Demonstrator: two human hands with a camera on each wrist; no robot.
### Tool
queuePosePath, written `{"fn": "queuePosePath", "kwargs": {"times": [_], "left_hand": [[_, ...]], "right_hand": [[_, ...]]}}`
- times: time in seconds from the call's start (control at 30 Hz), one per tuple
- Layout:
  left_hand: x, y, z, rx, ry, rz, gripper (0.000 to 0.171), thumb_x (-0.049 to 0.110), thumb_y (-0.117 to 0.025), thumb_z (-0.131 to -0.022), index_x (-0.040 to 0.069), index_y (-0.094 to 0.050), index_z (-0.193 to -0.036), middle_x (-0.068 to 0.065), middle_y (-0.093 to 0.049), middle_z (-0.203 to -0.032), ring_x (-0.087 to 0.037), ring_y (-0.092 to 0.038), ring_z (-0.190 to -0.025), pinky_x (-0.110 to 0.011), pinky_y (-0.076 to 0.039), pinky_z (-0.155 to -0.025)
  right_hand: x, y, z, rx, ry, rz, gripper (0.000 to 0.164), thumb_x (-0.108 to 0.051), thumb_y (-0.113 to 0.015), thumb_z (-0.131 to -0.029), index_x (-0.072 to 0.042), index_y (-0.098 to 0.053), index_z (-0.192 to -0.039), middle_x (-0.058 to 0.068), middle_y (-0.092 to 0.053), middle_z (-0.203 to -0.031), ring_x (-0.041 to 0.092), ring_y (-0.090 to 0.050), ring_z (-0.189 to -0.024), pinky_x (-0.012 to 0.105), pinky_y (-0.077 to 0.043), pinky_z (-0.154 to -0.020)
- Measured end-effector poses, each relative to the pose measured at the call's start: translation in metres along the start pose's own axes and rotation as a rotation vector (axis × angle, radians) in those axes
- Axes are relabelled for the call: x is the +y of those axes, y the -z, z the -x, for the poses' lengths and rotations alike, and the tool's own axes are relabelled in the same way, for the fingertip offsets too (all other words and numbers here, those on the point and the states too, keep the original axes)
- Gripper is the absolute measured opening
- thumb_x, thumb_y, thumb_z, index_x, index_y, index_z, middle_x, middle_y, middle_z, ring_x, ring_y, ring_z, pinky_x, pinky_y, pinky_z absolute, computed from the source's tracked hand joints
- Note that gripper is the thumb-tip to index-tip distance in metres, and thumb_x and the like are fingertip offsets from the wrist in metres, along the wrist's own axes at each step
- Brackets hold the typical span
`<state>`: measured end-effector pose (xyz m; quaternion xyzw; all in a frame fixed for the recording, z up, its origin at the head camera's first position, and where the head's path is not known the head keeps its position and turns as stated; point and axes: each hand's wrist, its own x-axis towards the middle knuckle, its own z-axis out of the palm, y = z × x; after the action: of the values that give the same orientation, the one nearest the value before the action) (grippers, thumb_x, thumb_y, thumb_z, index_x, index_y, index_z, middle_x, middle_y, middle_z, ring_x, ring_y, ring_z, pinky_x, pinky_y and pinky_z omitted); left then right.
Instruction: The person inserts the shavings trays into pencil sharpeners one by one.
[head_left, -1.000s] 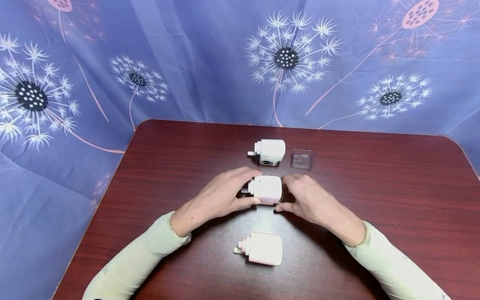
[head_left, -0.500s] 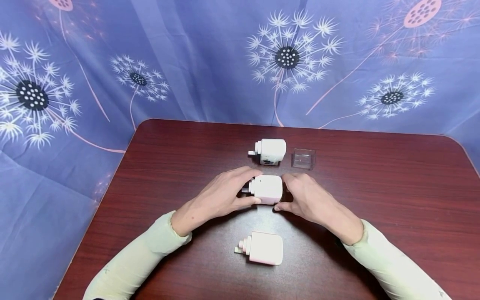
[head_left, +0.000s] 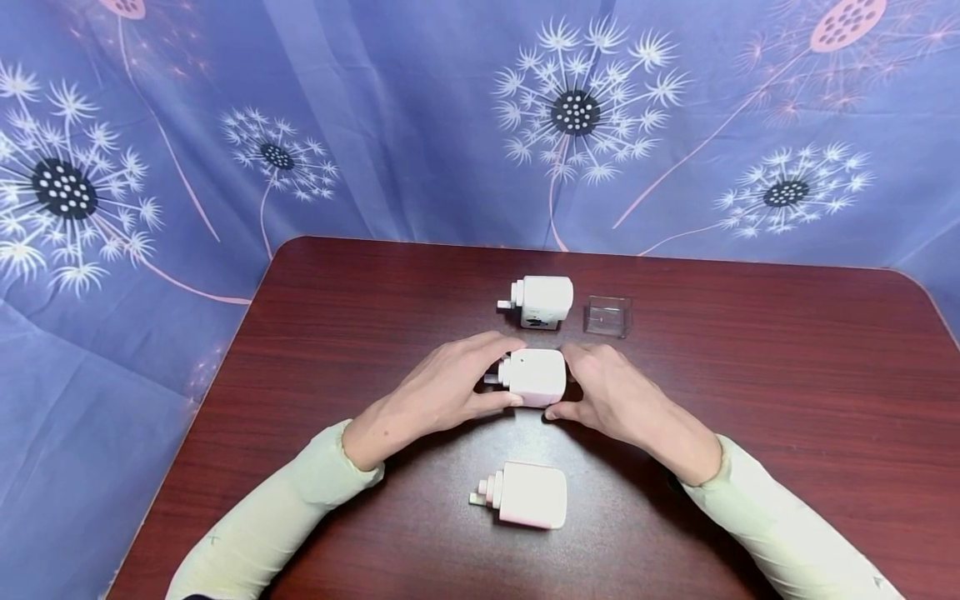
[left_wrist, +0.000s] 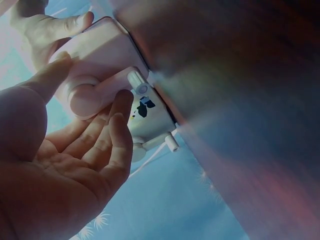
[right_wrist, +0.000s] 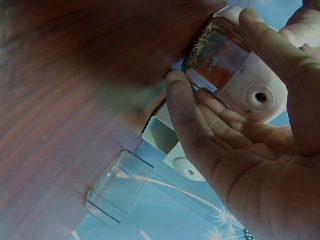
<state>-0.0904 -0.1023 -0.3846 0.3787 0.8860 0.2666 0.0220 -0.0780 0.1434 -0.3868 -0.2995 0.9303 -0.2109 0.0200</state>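
In the head view a pale pink pencil sharpener (head_left: 537, 375) lies between both hands, its crank end toward the left. My left hand (head_left: 450, 383) grips its body near that end, thumb on the near side and fingers on the far side. The crank (left_wrist: 107, 90) shows between thumb and fingers in the left wrist view. At the other end, my right hand (head_left: 618, 392) holds the clear shavings drawer (right_wrist: 217, 62) between thumb and fingers. Shavings (right_wrist: 204, 42) are visible inside it, and the drawer sits in the sharpener's body beside the round pencil hole (right_wrist: 260, 97).
Behind stands a white sharpener (head_left: 547, 300) with a dark picture; its drawer slot (right_wrist: 161, 135) is open. An empty clear drawer (head_left: 608, 317) lies to its right. Nearer the person lies another pink sharpener (head_left: 532, 496). A flowered blue curtain (head_left: 420, 125) hangs behind the table (head_left: 750, 358).
My right hand has shifted slightly left toward the sharpener, and less of the drawer shows at its end. My left hand keeps its grip in place.
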Motion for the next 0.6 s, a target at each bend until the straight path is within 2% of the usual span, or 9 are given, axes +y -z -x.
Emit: {"fn": "queuePosePath", "kwargs": {"times": [0.13,0.6], "left_hand": [[0.0006,0.0001,0.0001,-0.005,0.005,0.006,0.063,0.046,-0.07,-0.086,0.013,-0.053,-0.137,0.005,-0.056,-0.121,-0.01,-0.055,-0.103,-0.032,-0.048,-0.086],[0.0007,-0.0002,-0.0002,0.005,0.002,0.011,0.063,0.046,-0.071,-0.086,0.012,-0.054,-0.136,0.004,-0.057,-0.121,-0.01,-0.056,-0.102,-0.032,-0.049,-0.085]], "right_hand": [[-0.001,0.0,-0.0014,-0.007,-0.004,-0.011,0.068,-0.037,-0.089,-0.065,-0.001,-0.055,-0.112,0.004,-0.064,-0.091,0.016,-0.061,-0.077,0.033,-0.054,-0.064],[-0.0032,-0.0003,-0.0043,-0.012,0.011,-0.005,0.061,-0.035,-0.089,-0.065,-0.002,-0.056,-0.104,0.001,-0.061,-0.087,0.015,-0.06,-0.075,0.032,-0.053,-0.064]]}}
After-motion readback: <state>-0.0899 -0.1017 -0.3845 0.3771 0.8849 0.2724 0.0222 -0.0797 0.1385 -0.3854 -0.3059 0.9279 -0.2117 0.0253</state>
